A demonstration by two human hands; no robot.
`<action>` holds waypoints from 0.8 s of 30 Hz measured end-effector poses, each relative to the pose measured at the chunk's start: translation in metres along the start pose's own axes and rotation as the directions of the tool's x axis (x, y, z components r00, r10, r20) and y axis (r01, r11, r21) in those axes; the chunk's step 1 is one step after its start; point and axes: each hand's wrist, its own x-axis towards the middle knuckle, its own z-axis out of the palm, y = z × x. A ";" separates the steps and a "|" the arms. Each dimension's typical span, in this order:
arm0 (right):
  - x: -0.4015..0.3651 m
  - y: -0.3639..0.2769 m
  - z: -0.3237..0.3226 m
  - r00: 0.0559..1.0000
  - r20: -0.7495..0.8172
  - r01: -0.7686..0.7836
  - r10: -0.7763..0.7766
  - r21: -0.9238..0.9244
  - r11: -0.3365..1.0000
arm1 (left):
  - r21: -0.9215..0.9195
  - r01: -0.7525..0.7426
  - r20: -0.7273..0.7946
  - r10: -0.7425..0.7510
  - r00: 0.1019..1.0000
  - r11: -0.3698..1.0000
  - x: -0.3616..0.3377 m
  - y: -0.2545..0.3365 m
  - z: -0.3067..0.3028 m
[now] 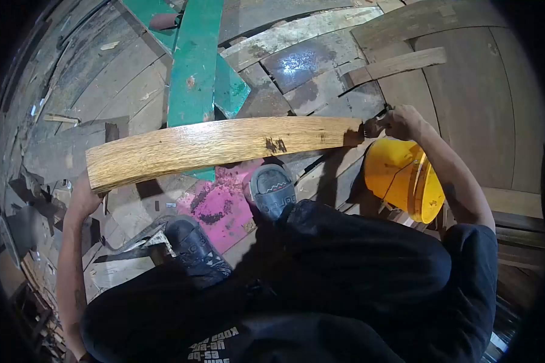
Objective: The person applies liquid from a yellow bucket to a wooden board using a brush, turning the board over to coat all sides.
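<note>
A long, slightly curved wooden plank (212,144) with a glossy grain lies crosswise in front of me, with dark wet-looking patches near its middle and right end. My left hand (86,196) is at the plank's left end, its fingers wrapped round the underside and partly hidden. At the right end, my right hand (404,123) is closed round a small dark tool (374,127), perhaps a brush, which touches the plank's tip. Below that hand a yellow bucket (389,166) lies tilted.
Green boards (194,66) lie beyond the plank. A pink piece (224,209) is by my sandalled feet (272,193). A bladed tool (136,241) rests at lower left. A loose wooden strip (399,63) lies at upper right on the plank floor (466,109).
</note>
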 end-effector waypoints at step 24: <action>0.052 -0.236 -0.248 0.800 -0.015 0.598 -0.600 0.096 0.795 | 0.029 0.148 0.017 -0.149 0.989 0.989 -0.017 0.032 -0.027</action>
